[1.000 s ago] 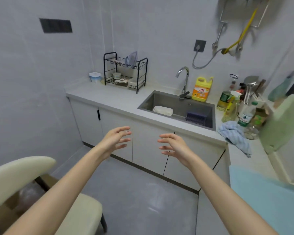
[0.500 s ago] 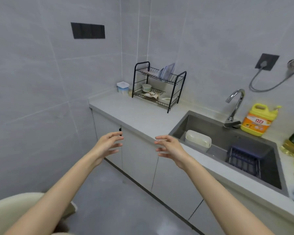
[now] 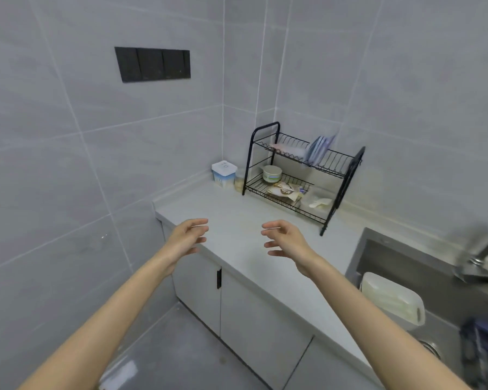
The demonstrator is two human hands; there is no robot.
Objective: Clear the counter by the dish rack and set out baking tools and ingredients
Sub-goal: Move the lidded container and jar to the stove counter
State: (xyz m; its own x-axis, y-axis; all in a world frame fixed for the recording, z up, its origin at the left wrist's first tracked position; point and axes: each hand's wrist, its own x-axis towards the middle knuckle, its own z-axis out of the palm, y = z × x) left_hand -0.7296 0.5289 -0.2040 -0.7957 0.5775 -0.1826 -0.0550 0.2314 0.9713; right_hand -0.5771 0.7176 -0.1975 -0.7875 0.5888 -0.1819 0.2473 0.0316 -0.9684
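Observation:
A black two-tier dish rack (image 3: 347, 175) stands at the back of the grey counter (image 3: 237, 218), near the corner. Its top shelf holds plates (image 3: 320, 149); the lower shelf holds a bowl (image 3: 272, 173) and some packets (image 3: 285, 191). A white lidded container (image 3: 224, 173) and a small jar (image 3: 239, 182) sit left of the rack. My left hand (image 3: 185, 243) hovers at the counter's left front edge, fingers loosely spread, holding nothing. My right hand (image 3: 286, 243) hovers over the counter in front of the rack, also relaxed and empty.
A steel sink (image 3: 406, 263) lies to the right with a white tub (image 3: 392, 301) and a dark basket (image 3: 482, 350) inside. The faucet (image 3: 482, 249) is blurred at the right edge. Cabinet doors (image 3: 254, 313) sit below the counter; tiled walls close the corner.
The view has swung left and moved closer to the counter and dish rack. Both hands stay raised and empty, now over the counter's front edge.

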